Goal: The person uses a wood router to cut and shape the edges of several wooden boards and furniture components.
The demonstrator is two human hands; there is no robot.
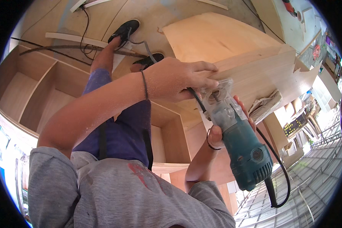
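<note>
My right hand (215, 136) is wrapped round the clear housing of a teal trim router (247, 152), its base facing up and away from me. A bit (215, 95) shows inside the clear base plate (226, 88). My left hand (174, 78) lies palm down beside that base, fingers stretched along the edge of a plywood panel (262, 70); its thumb is hidden. A black power cord (287, 182) loops from the router's rear, and a stretch of cord passes under my left hand. Whether the left hand grips that cord is not visible. Fine dust coats my left forearm.
Open wooden cabinet frames (38, 91) stand at left and below. A thin plywood sheet (212, 36) lies beyond the panel. Wood strips (70, 37) and cords lie on the floor near my shoes (125, 29). A crumpled pale bag (266, 104) hangs against the panel; stacked items fill the right side.
</note>
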